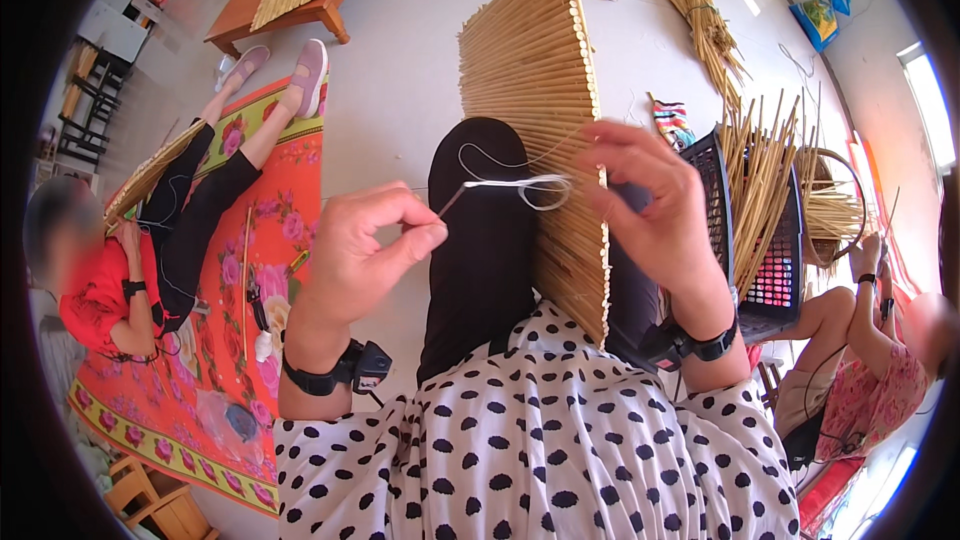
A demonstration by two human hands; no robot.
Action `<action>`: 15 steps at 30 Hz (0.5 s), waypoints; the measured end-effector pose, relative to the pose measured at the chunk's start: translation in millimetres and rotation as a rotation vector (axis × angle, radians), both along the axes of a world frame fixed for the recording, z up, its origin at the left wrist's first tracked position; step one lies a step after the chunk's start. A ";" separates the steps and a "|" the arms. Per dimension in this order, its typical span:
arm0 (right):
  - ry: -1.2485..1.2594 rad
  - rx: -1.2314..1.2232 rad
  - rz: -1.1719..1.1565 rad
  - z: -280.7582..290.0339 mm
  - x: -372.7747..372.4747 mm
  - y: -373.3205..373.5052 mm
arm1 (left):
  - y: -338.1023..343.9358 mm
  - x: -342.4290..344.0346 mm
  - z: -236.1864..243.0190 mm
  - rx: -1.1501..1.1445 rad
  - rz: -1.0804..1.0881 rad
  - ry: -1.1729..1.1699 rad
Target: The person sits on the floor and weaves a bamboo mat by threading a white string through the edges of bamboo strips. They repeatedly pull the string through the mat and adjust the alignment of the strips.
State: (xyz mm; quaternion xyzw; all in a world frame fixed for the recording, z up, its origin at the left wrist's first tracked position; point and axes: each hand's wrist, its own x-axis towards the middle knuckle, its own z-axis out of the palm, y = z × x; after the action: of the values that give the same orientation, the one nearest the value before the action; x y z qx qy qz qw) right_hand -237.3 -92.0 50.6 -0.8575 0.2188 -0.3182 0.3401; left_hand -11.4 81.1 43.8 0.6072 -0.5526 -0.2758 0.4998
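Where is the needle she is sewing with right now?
In the head view, the needle is pinched in the left hand, left of centre, over the black-trousered knee, its white thread running right to the reed mat.

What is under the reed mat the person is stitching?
The reed mat rests on a black-trousered leg; pale floor lies beyond. The right hand grips its edge, so that edge strip is covered.
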 end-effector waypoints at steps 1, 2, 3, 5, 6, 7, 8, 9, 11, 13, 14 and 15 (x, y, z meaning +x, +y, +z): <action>0.045 -0.020 -0.144 5.1 -3.4 -0.1 | 1.8 2.4 0.3 0.022 0.014 -0.015; 0.024 -0.219 -0.250 -3.8 -6.0 -8.6 | 2.9 4.3 1.3 0.044 0.027 -0.030; -0.013 -0.312 -0.242 -3.3 -8.2 -12.2 | 3.2 4.9 2.4 0.065 0.040 -0.045; -0.025 -0.229 -0.119 6.0 -4.5 -1.6 | -0.8 -2.1 6.1 0.089 0.011 -0.099; -0.024 -0.233 -0.029 8.4 1.6 6.5 | -3.8 -6.9 7.1 0.101 -0.004 -0.126; -0.049 -0.305 0.051 10.6 9.6 14.1 | -6.4 -11.1 7.4 0.059 -0.025 -0.204; -0.081 -0.279 0.118 9.4 17.9 20.6 | -9.9 -15.2 6.6 0.013 -0.047 -0.281; -0.114 -0.253 0.187 6.9 23.0 24.3 | -12.9 -18.7 6.5 -0.031 -0.069 -0.358; -0.123 -0.219 0.209 -2.9 23.1 20.6 | -18.5 -23.5 14.6 -0.043 -0.078 -0.325; -0.129 -0.133 0.206 -4.5 22.6 18.9 | -20.4 -25.9 16.7 -0.048 -0.037 -0.211; -0.129 -0.064 0.190 -2.9 22.1 19.0 | -21.7 -25.9 16.7 -0.106 -0.025 -0.162; -0.129 0.004 0.175 -2.2 21.9 19.4 | -24.3 -25.0 16.6 -0.164 -0.012 -0.113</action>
State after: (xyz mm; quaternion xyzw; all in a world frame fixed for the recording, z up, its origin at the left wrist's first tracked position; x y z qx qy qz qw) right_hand -215.4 -72.6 48.3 -0.8504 0.1213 -0.3414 0.3815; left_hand -36.4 56.7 60.4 0.5754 -0.6045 -0.1978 0.5142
